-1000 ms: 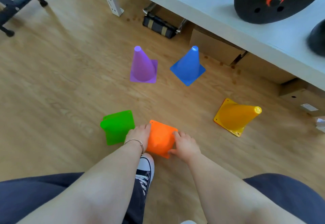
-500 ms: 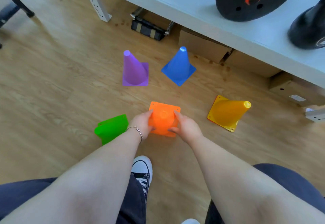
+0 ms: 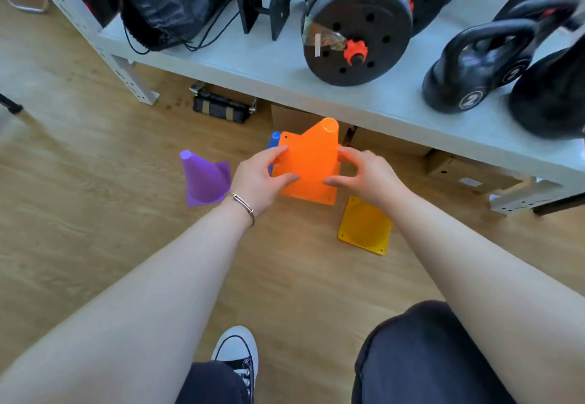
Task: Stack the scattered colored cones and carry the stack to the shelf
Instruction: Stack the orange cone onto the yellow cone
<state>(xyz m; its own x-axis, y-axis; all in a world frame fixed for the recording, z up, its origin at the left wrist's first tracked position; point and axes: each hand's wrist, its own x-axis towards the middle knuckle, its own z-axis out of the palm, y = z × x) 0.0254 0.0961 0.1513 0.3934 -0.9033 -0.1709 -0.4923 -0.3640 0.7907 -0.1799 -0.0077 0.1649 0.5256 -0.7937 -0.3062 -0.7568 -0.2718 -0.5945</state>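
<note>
I hold an orange cone [image 3: 311, 163] off the floor with both hands, its tip pointing up and away. My left hand [image 3: 259, 177] grips its left side and my right hand [image 3: 367, 175] its right side. Behind the orange cone only a sliver of the blue cone [image 3: 274, 139] shows. A purple cone [image 3: 202, 177] stands upright on the floor to the left. The yellow cone [image 3: 364, 226] lies on its side below my right hand, its square base facing me. The green cone is out of view.
A light grey shelf [image 3: 272, 67] runs across the back, carrying weight plates [image 3: 354, 29], kettlebells [image 3: 471, 67] and a black bag [image 3: 158, 1]. Cardboard boxes [image 3: 456, 169] and a black pack [image 3: 221, 109] sit under it. My shoe [image 3: 237, 353] and knees are at the bottom.
The orange cone has been lifted off the floor and carried forward, over the blue cone. My view has moved toward the shelf; the green cone has dropped out of sight.
</note>
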